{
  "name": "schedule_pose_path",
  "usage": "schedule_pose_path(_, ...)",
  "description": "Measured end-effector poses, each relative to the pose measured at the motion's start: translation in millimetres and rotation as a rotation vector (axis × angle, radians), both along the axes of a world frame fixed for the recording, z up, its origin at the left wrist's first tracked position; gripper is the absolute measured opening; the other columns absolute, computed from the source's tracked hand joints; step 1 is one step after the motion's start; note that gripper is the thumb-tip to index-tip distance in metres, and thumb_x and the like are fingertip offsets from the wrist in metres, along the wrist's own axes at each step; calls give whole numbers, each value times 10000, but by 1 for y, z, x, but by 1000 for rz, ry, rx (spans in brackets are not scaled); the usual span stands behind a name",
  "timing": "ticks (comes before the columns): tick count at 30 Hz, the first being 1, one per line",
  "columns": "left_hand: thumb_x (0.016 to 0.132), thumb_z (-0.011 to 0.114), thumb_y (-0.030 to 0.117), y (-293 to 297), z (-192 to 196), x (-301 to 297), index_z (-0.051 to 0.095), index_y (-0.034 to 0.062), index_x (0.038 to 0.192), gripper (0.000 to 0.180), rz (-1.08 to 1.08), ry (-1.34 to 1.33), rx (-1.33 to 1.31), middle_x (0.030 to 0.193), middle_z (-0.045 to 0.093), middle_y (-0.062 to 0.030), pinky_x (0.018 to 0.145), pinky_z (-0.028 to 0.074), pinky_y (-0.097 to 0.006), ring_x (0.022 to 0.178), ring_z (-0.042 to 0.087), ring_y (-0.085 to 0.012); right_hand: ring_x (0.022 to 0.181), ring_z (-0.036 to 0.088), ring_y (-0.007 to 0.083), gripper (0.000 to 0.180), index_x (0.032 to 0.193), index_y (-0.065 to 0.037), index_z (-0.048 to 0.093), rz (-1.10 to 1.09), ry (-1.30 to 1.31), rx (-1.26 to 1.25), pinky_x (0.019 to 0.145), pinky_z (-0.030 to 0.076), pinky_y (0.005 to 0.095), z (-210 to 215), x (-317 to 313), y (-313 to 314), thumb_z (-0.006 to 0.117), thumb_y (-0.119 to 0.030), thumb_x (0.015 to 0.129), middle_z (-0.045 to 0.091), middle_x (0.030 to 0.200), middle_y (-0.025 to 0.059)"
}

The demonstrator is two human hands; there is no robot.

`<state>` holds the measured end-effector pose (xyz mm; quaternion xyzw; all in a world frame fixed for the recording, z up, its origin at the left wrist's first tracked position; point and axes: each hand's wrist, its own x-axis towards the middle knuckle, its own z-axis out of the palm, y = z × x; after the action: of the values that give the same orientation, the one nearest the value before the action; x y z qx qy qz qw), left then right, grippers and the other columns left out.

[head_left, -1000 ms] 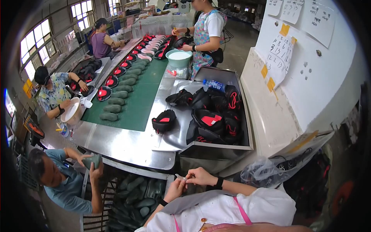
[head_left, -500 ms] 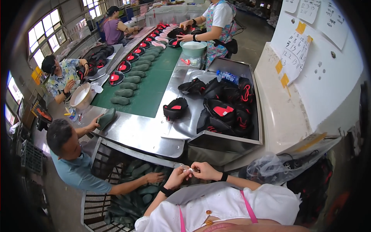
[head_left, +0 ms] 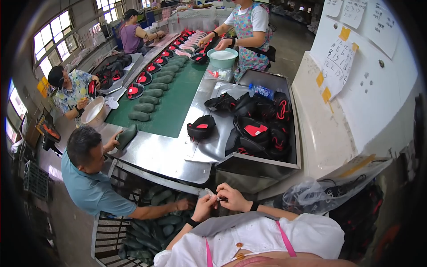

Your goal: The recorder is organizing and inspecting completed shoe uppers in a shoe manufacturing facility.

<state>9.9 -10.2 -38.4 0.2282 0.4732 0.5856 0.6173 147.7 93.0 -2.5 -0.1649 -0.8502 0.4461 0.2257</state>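
My left hand [head_left: 204, 208] and my right hand [head_left: 234, 198] meet in front of my chest, both closed with fingertips nearly touching. From the left fingers sticks up a small clear, whitish piece [head_left: 209, 192], too small to name. A small dark object [head_left: 222, 199] shows at the right fingertips; its kind I cannot make out. Beyond my hands stands a metal tray [head_left: 271, 161] heaped with black and red shoe uppers [head_left: 251, 127]. One separate upper [head_left: 201, 127] lies on the steel tabletop left of that heap.
A co-worker in a blue shirt [head_left: 89, 187] reaches into a barred cart [head_left: 100, 240] of dark green shoe lasts [head_left: 153, 233]. Lasts and uppers line the green belt [head_left: 171, 120]. Other people work farther along, near bowls [head_left: 222, 55]. A plastic bag [head_left: 311, 196] lies to my right.
My hands have shifted slightly; the clear piece and the dark object now show at my fingertips. The blue-shirted co-worker leans rightward. The person in the floral apron no longer holds the shoe upper.
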Motion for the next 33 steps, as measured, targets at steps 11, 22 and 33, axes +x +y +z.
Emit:
schedule_pose_path(11, 869, 499, 215, 20, 6, -16, 589, 49, 854, 190, -272, 88, -109, 733, 562, 17, 531, 359, -193, 592, 469, -60, 845, 577, 222, 171, 806, -37, 547, 85, 87, -36, 739, 480, 307, 0, 10, -2, 646, -25, 667, 437, 1238, 125)
schedule_pose_path(22, 924, 421, 382, 9, 31, -22, 563, 15, 922, 393, -544, 220, -80, 740, 551, -18, 551, 390, -203, 611, 497, -84, 807, 512, 192, 157, 814, -31, 518, 156, 35, -153, 719, 434, 271, 4, 14, -4, 635, -126, 769, 451, 960, 80)
schedule_pose_path(33, 909, 470, 258, 6, 12, -23, 531, 12, 967, 260, -414, 179, 76, 776, 551, -8, 649, 415, -207, 688, 511, -80, 705, 522, 191, 169, 798, -14, 512, 41, -28, -197, 646, 426, 285, -16, 3, 0, 616, -130, 733, 505, 763, 84)
